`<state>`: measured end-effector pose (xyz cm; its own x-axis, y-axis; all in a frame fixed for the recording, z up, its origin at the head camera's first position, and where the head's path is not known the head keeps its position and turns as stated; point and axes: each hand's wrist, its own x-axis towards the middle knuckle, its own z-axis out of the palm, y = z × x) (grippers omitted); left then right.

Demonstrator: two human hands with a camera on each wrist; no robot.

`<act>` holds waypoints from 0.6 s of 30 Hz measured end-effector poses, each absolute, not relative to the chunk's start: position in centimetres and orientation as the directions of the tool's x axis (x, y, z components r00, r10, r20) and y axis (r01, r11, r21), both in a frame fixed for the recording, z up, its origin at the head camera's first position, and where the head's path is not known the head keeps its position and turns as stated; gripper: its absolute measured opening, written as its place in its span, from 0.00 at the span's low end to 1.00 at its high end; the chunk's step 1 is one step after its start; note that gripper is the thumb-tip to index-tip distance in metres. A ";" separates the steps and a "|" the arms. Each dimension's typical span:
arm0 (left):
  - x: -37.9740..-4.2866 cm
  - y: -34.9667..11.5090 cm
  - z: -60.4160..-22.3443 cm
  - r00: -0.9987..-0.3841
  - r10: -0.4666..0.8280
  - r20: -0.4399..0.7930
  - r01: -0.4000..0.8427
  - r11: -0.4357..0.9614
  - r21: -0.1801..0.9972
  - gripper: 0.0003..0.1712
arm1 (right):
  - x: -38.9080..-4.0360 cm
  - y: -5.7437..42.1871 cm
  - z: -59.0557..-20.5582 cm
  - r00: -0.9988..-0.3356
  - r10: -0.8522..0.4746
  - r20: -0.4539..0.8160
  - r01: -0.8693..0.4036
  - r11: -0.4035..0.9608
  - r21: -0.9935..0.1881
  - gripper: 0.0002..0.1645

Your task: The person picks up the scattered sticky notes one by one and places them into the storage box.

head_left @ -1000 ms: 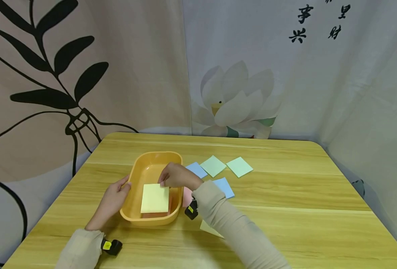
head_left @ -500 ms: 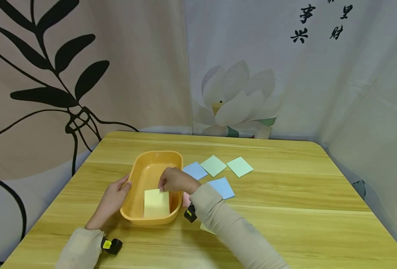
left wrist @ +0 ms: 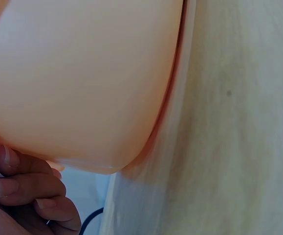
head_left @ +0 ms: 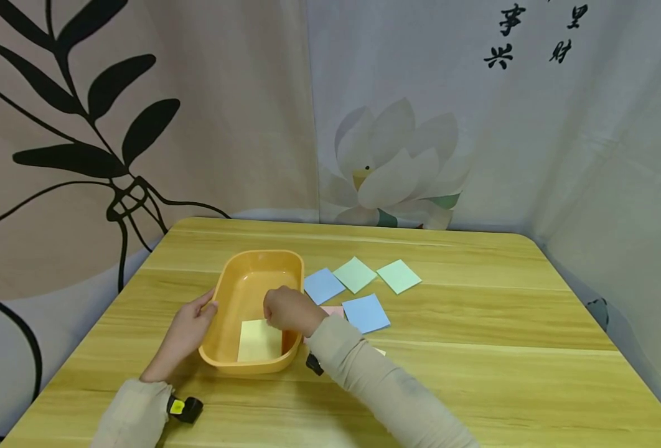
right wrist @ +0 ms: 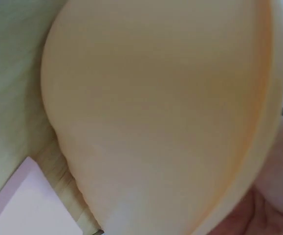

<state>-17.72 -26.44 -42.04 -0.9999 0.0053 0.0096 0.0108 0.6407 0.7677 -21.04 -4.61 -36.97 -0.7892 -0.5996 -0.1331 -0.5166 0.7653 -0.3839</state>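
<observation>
Yellow pad (head_left: 257, 343) in orange tray (head_left: 245, 292)

Yellow note (head_left: 257, 343), corner behind right fingers (head_left: 272, 310), pink note (head_left: 333, 310), partly behind sleeve (head_left: 364, 372)

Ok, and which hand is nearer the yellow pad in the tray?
Right. The right hand is over the tray, at the far right corner of the yellow pad; the left hand grips the tray's left side, apart from the pad.
</observation>
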 end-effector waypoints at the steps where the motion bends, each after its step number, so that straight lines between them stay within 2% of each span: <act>1: -17.7 -26.4 -42.0 -1.000 0.006 0.010 0.012 0.641 0.768 0.34 | -20.9 -4.6 -37.0 -0.791 -0.596 -0.138 -0.517 0.771 -0.371 0.08; 5: -17.7 -26.3 -41.9 -1.000 0.004 0.004 0.006 0.637 0.771 0.33 | -20.7 -4.7 -37.2 -0.790 -0.591 -0.163 -0.520 0.787 -0.332 0.02; 18: -17.8 -26.4 -42.1 -1.000 -0.001 -0.001 -0.001 0.639 0.770 0.33 | -20.4 -4.9 -37.7 -0.770 -0.627 -0.119 -0.596 0.773 -0.218 0.07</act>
<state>-17.80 -26.39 -42.06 -1.0000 -0.0014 -0.0005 -0.0013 0.6386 0.7695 -20.38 -4.93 -37.68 -0.7702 -0.6267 -0.1188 -0.5956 0.7732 -0.2177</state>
